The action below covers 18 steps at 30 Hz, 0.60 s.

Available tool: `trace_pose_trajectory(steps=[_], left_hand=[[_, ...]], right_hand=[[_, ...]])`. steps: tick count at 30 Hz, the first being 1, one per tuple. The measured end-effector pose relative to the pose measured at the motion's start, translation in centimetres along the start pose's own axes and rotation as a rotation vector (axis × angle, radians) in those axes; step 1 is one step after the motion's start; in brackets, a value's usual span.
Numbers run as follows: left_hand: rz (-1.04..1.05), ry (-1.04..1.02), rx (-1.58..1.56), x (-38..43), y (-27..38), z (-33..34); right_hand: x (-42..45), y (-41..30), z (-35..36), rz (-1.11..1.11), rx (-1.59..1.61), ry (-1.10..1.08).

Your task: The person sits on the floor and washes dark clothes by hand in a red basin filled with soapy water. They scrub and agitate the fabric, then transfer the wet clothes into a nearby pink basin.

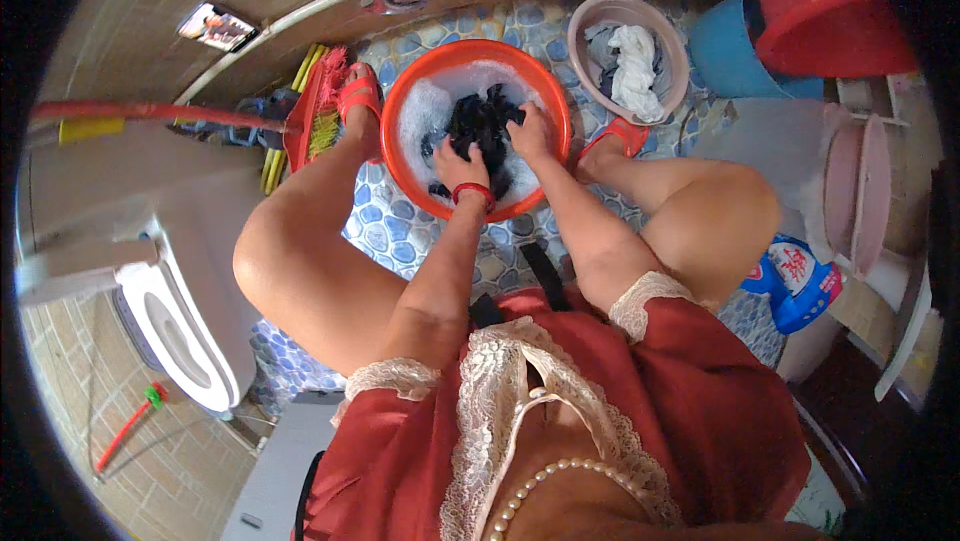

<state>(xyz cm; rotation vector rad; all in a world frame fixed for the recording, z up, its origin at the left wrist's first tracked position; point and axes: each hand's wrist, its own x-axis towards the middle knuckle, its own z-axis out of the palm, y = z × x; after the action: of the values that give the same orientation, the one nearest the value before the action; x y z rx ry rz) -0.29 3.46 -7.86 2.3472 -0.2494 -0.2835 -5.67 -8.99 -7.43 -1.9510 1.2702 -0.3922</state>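
An orange-red plastic basin (564,128) holding foamy water stands on the floor between my feet. Wet black cloth (484,125) lies bunched in the middle of it, partly under water. My left hand (461,166), with a red bangle at the wrist, rests on the lower left part of the cloth, fingers spread. At the cloth's right side, my right hand (529,132) has its fingers closed on an edge of it. White suds (424,110) float along the basin's left side.
A pink basin (576,46) with a twisted white cloth (636,72) stands at upper right, near blue and red buckets (724,42). A red broom (300,125) is left of my foot; a blue detergent bag (799,286) lies right. A phone (217,27) rests by the wall pipe.
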Motion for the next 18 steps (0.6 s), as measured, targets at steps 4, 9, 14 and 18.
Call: trace_pose_trajectory(steps=[4, 9, 14, 18], left_hand=[[-0.578, 0.034, -0.124, -0.2, 4.3, -2.0], [-1.006, -0.583, -1.452, 1.4, 6.2, -4.7], [-0.726, -1.159, -1.44, 2.8, 7.3, -7.9], [-0.454, -1.353, -1.576, 5.3, 0.5, -3.3]], right_hand=[[-2.0, -5.9, -3.2, -0.219, 0.019, -0.037], [-7.1, -12.6, -6.5, -0.573, 0.089, -0.171], [-11.2, -15.2, -10.0, -0.723, 0.126, -0.249], [-12.5, -16.8, -9.5, -0.872, 0.158, -0.248]])
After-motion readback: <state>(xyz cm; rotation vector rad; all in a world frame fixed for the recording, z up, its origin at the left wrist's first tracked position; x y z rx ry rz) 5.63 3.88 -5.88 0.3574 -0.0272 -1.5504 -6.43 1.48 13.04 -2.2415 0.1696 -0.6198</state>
